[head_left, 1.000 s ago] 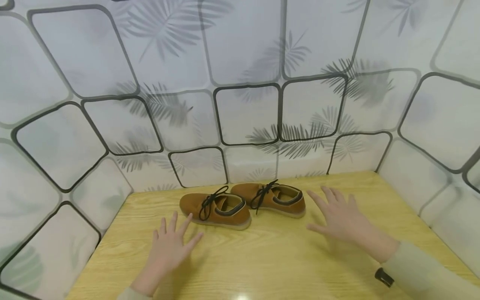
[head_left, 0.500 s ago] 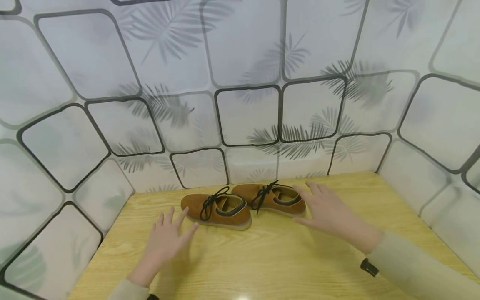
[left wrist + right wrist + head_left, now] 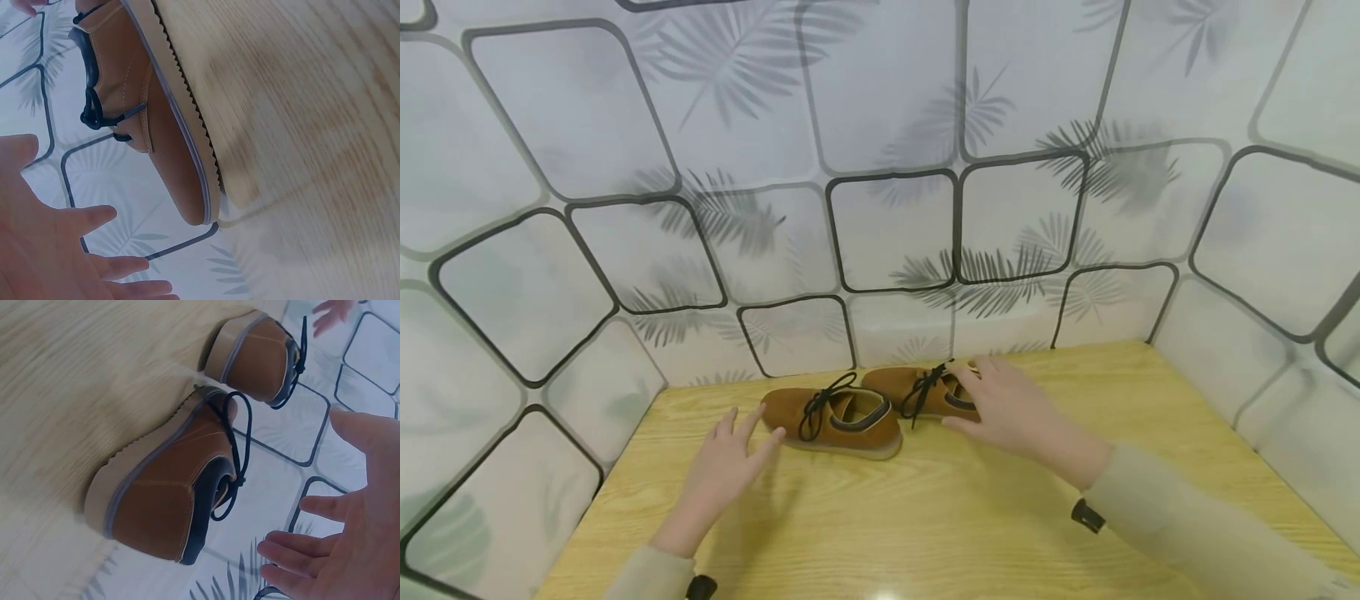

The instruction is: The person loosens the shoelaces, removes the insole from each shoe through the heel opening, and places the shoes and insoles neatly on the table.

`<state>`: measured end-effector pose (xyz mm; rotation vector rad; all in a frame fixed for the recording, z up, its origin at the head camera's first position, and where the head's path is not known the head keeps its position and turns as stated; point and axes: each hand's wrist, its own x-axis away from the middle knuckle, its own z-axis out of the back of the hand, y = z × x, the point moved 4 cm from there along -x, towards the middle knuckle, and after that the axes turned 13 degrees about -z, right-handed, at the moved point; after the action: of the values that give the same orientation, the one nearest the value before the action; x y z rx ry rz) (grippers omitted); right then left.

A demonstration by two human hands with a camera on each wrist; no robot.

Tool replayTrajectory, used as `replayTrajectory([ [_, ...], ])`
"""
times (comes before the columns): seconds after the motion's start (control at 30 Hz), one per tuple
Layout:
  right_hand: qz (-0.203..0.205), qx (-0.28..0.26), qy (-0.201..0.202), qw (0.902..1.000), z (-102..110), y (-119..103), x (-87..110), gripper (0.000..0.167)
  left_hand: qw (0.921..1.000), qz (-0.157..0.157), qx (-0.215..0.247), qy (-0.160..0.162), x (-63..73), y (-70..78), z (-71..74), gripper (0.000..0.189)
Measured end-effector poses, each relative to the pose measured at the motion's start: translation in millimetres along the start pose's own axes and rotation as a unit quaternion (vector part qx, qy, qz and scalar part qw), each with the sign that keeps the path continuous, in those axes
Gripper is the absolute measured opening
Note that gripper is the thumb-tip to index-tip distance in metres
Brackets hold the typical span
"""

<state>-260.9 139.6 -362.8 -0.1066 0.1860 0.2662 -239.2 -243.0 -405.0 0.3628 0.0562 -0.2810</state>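
Observation:
Two brown lace-up shoes with pale soles and black laces stand on the wooden tabletop, both toes pointing left. My left hand (image 3: pixel 718 467) is beside the toe of the left shoe (image 3: pixel 838 432), fingers spread and slightly bent. In the left wrist view a gap shows between those fingers and this shoe (image 3: pixel 169 169). Over the heel end of the right shoe (image 3: pixel 891 383) is my right hand (image 3: pixel 1007 412), which hides its back part in the head view. The right wrist view shows that hand (image 3: pixel 350 512) with relaxed fingers, apart from the shoe (image 3: pixel 156 512).
The light wooden table (image 3: pixel 880 525) ends at a back wall (image 3: pixel 895 225) covered in a leaf and rounded-square pattern. Similar walls rise at the left and right. The right shoe stands close to the back wall, its toe partly behind the left shoe.
My right hand has moved left, from beside the right shoe to over its heel. My left hand has shifted slightly left and forward. Both shoes stay where they were.

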Motion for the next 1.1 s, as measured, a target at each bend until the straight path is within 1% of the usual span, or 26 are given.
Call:
replayTrajectory([
  [0.2,-0.008,-0.008,-0.018,0.9998,-3.7,-14.2,-10.0,0.086,0.9993,0.007,0.035,0.010,-6.2,-7.0,2.1,0.082],
  [0.4,-0.010,-0.038,-0.026,0.9989,-9.2,-25.8,-18.2,0.081,0.9986,0.018,0.046,0.020,-12.1,-17.4,2.7,0.081],
  [0.53,-0.017,-0.054,-0.033,0.9978,-11.7,-31.4,-21.2,0.078,0.9982,0.023,0.053,0.017,-15.3,-22.4,0.6,0.083],
  [0.8,-0.021,-0.055,-0.031,0.9978,-22.1,-38.6,-27.7,0.076,0.9961,0.039,0.078,0.015,-21.4,-31.9,-3.9,0.086],
  [0.97,-0.027,-0.065,-0.031,0.9971,-28.9,-41.8,-30.3,0.073,0.9942,0.050,0.095,0.005,-25.3,-38.5,-7.1,0.084],
  [1.1,-0.035,-0.071,-0.042,0.9960,-35.4,-43.5,-30.8,0.070,0.9920,0.058,0.112,0.001,-27.4,-43.3,-10.9,0.083],
])
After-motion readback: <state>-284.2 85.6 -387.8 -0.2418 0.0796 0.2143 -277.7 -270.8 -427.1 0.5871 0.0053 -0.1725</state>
